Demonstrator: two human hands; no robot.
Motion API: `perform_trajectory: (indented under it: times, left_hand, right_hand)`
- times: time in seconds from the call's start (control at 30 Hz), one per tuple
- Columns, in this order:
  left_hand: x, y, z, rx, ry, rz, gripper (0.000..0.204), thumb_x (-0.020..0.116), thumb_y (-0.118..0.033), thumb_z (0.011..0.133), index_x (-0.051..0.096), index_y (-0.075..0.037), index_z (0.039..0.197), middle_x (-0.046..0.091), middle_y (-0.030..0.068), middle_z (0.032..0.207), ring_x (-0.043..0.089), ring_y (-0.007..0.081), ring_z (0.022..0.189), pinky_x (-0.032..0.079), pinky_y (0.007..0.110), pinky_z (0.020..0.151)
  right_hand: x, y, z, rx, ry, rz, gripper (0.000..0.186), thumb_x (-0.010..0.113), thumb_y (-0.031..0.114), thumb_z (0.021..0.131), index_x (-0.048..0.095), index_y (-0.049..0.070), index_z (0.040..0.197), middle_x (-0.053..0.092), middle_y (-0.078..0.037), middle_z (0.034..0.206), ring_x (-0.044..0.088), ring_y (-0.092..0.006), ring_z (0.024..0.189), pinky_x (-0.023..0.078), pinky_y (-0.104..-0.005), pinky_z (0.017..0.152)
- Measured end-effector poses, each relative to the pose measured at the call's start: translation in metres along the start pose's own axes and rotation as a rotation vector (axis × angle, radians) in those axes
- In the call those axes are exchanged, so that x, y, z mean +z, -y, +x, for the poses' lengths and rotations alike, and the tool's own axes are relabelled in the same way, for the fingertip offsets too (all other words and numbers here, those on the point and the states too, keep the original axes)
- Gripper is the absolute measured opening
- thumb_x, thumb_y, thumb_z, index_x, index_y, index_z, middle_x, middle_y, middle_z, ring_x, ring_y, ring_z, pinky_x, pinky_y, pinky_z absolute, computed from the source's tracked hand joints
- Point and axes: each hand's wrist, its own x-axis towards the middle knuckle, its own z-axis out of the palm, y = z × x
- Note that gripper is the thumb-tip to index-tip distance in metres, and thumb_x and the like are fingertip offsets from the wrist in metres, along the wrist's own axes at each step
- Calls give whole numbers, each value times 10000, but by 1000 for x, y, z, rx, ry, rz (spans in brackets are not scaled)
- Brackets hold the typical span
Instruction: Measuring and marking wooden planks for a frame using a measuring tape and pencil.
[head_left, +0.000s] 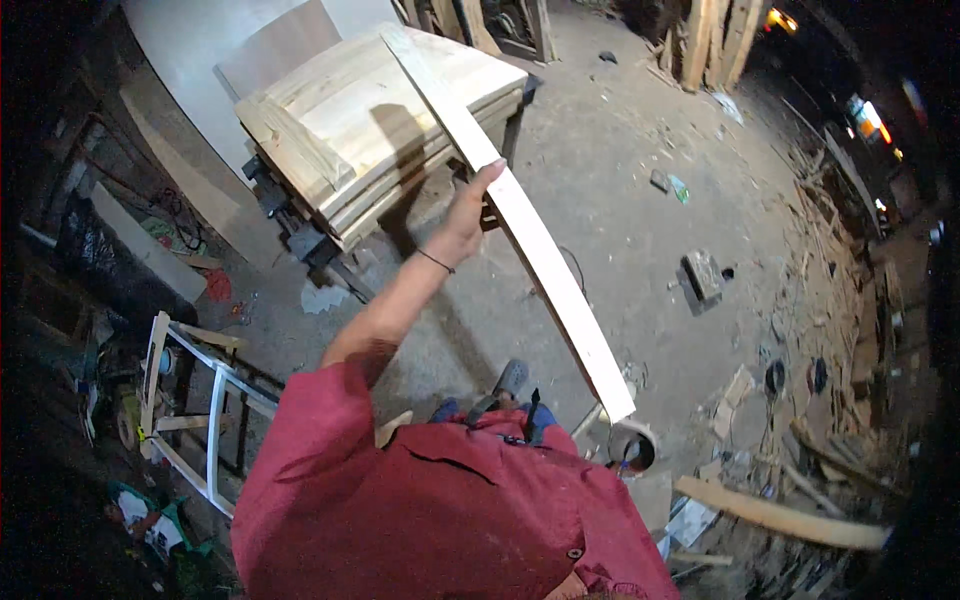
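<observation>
My left hand (pixel 468 212) is closed around the middle of a long, pale wooden plank (pixel 555 265). The thumb lies along the upper face, while the other fingers are mostly hidden beneath. Slanting across the view, the plank has its far end over a stack of light wooden panels (pixel 440 75) and its near end beside a dark round container (pixel 632 447) on the right. Whether the far end touches the stack I cannot tell. A dark cord circles my left wrist. My right hand is out of view.
The panel stack rests on a dark stand with metal clamp-like parts (pixel 305 240). At left stands a light metal frame (pixel 215 430). A block-shaped object (pixel 703 275) sits on the floor to the right. Wood scraps and a curved offcut (pixel 780 515) litter the right side.
</observation>
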Motion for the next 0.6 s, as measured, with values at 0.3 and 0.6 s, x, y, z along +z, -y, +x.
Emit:
perform_trajectory:
  times: [0.3, 0.6]
  left_hand:
    - [-88, -174, 257, -103, -421, 375, 835, 734, -511, 848, 434, 44, 1396, 592, 217, 1228, 649, 331, 1050, 550, 470, 935]
    - [-289, -249, 397, -211, -1115, 759, 1393, 840, -531, 657, -52, -38, 1606, 210, 304, 1608, 301, 437, 1478, 300, 538, 1193]
  right_hand:
    - [-125, 121, 249, -121, 57, -209, 405, 612, 339, 1001, 671, -13, 1192, 739, -131, 964, 646, -201, 677, 504, -350, 597]
    - [-165, 395, 278, -130, -59, 533, 363, 636, 381, 1014, 671, 50, 1159, 707, -56, 842, 414, -69, 462, 322, -262, 417]
